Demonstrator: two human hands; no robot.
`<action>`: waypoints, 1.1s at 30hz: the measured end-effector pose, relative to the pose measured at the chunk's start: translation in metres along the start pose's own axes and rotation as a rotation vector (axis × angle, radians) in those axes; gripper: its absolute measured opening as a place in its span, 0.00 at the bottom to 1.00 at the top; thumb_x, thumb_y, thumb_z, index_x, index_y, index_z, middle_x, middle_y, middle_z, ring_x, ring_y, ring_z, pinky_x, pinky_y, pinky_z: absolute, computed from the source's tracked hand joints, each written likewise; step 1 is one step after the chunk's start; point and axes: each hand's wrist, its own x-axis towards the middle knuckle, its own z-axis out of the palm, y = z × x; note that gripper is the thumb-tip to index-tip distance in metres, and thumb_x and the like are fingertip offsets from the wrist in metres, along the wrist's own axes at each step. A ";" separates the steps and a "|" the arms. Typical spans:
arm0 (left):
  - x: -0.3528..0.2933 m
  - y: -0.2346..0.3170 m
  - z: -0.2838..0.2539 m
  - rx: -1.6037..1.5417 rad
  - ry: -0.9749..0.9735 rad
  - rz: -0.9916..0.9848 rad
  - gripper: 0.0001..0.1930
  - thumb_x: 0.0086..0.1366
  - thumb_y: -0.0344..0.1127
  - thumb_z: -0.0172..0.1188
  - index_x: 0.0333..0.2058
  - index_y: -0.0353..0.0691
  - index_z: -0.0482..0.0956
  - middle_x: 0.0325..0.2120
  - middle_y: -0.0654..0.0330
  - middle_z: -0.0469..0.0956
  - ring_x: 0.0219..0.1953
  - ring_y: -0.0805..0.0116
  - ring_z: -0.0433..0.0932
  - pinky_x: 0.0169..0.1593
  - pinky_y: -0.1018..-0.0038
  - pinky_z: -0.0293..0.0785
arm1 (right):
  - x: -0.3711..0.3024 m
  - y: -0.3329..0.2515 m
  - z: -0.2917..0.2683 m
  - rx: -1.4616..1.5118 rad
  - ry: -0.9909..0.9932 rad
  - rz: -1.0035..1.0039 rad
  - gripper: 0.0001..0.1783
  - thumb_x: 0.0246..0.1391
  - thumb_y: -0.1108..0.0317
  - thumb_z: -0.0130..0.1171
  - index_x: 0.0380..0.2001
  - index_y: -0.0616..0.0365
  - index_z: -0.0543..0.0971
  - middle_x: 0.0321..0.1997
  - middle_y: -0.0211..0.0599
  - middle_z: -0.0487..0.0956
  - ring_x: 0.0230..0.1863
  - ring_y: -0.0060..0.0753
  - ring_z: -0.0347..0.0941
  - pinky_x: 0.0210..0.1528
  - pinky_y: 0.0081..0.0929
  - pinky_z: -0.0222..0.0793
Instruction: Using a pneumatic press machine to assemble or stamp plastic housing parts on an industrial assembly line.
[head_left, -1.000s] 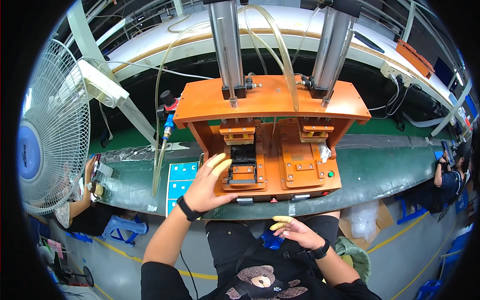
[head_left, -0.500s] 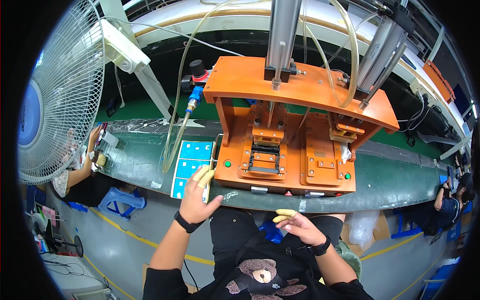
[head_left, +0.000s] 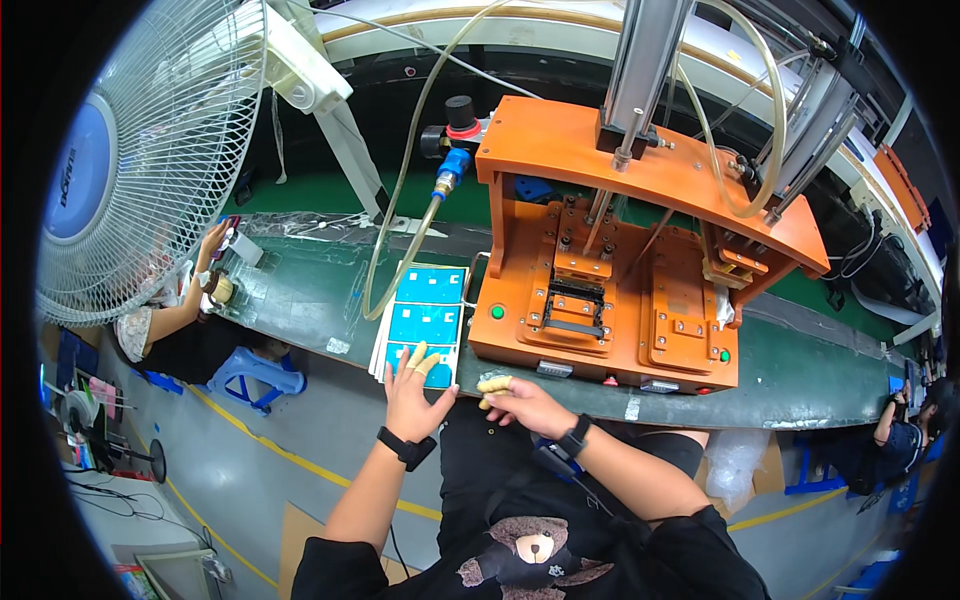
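Note:
My left hand (head_left: 410, 405) reaches over the near panel of a stack of sheets (head_left: 424, 322), white-edged with blue panels. Its fingers are spread, two in pale yellow finger cots, the tips over the blue; whether they press on it I cannot tell. My right hand (head_left: 535, 408) is just in front of the table edge, right of the left hand. Its fingers, in yellow cots too, curl toward the thumb; anything between them is hidden. Beyond it stands an orange two-station press (head_left: 510, 345), with a black frame-shaped part (head_left: 575, 310) in its left fixture.
The press carries green buttons (head_left: 498, 312), air cylinders (head_left: 640, 70) and looping clear hoses (head_left: 410, 170). A large fan (head_left: 150, 170) stands at the left. One co-worker (head_left: 175, 310) sits at the far left, another (head_left: 915, 420) at the far right. A clear plastic bag (head_left: 733, 465) is below the table.
The view has shifted, so the press and sheets appear further right. My right hand has moved left toward the left hand, its fingers more curled. My left fingers are spread on the near blue panel.

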 end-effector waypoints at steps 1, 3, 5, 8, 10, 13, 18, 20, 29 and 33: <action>-0.001 0.001 0.001 -0.030 -0.007 -0.020 0.29 0.54 0.46 0.68 0.54 0.43 0.74 0.63 0.50 0.65 0.69 0.45 0.53 0.69 0.46 0.38 | 0.009 -0.003 0.009 0.001 -0.001 -0.003 0.18 0.64 0.60 0.56 0.53 0.56 0.74 0.42 0.28 0.78 0.36 0.17 0.74 0.37 0.16 0.71; 0.001 0.003 -0.002 -0.047 0.015 -0.032 0.25 0.54 0.44 0.68 0.50 0.43 0.77 0.60 0.50 0.68 0.68 0.46 0.56 0.68 0.48 0.42 | 0.027 -0.010 0.024 -0.020 0.056 0.048 0.17 0.62 0.57 0.58 0.49 0.56 0.76 0.40 0.27 0.78 0.32 0.17 0.75 0.30 0.15 0.71; 0.004 0.000 -0.005 -0.064 0.037 -0.043 0.21 0.53 0.42 0.69 0.46 0.44 0.80 0.58 0.50 0.71 0.66 0.47 0.60 0.68 0.50 0.46 | 0.039 -0.009 0.032 -0.015 0.066 0.026 0.17 0.61 0.56 0.59 0.46 0.57 0.77 0.39 0.28 0.79 0.30 0.16 0.75 0.27 0.15 0.70; 0.015 -0.009 -0.008 -0.222 0.065 -0.083 0.09 0.52 0.40 0.68 0.31 0.44 0.84 0.49 0.54 0.79 0.58 0.52 0.71 0.63 0.52 0.56 | 0.050 0.001 0.038 -0.077 0.213 -0.001 0.14 0.59 0.60 0.61 0.39 0.60 0.78 0.32 0.29 0.80 0.24 0.17 0.75 0.24 0.16 0.70; 0.025 -0.030 -0.015 -0.247 0.109 -0.072 0.09 0.52 0.39 0.69 0.30 0.43 0.84 0.47 0.53 0.80 0.54 0.52 0.75 0.59 0.56 0.63 | 0.054 0.003 0.043 -0.084 0.232 0.000 0.13 0.59 0.61 0.61 0.38 0.60 0.78 0.30 0.29 0.80 0.23 0.17 0.75 0.23 0.16 0.69; 0.054 -0.076 -0.042 -0.288 0.335 -0.033 0.05 0.55 0.32 0.67 0.30 0.39 0.83 0.40 0.50 0.82 0.44 0.55 0.80 0.51 0.65 0.74 | 0.054 0.001 0.044 -0.092 0.266 0.002 0.12 0.59 0.62 0.61 0.36 0.61 0.78 0.28 0.29 0.80 0.22 0.17 0.75 0.22 0.16 0.69; 0.067 -0.159 -0.131 -0.074 0.727 -0.166 0.08 0.60 0.32 0.64 0.33 0.31 0.82 0.39 0.49 0.82 0.45 0.59 0.80 0.53 0.68 0.71 | 0.045 -0.002 0.046 -0.156 0.226 -0.014 0.14 0.58 0.62 0.62 0.39 0.64 0.79 0.29 0.31 0.81 0.22 0.18 0.75 0.24 0.18 0.70; 0.056 -0.151 -0.148 -0.217 0.722 -0.238 0.10 0.62 0.32 0.63 0.38 0.31 0.81 0.42 0.51 0.81 0.47 0.59 0.78 0.56 0.68 0.69 | 0.023 -0.014 0.038 -0.361 0.239 -0.199 0.15 0.57 0.63 0.63 0.40 0.64 0.78 0.31 0.33 0.82 0.26 0.20 0.75 0.29 0.22 0.72; -0.040 0.034 -0.081 -0.971 0.003 -0.047 0.19 0.62 0.23 0.58 0.53 0.32 0.70 0.45 0.52 0.80 0.49 0.67 0.78 0.54 0.70 0.73 | -0.088 -0.157 0.013 -1.513 0.946 -0.985 0.15 0.44 0.66 0.67 0.38 0.54 0.81 0.40 0.37 0.77 0.44 0.44 0.73 0.49 0.36 0.65; -0.060 0.081 -0.046 -1.258 -0.558 -0.049 0.22 0.64 0.21 0.56 0.57 0.32 0.67 0.48 0.50 0.79 0.52 0.68 0.78 0.56 0.72 0.72 | -0.079 -0.153 -0.015 -1.506 0.729 -0.952 0.12 0.45 0.69 0.65 0.36 0.54 0.81 0.34 0.36 0.76 0.41 0.41 0.72 0.52 0.37 0.64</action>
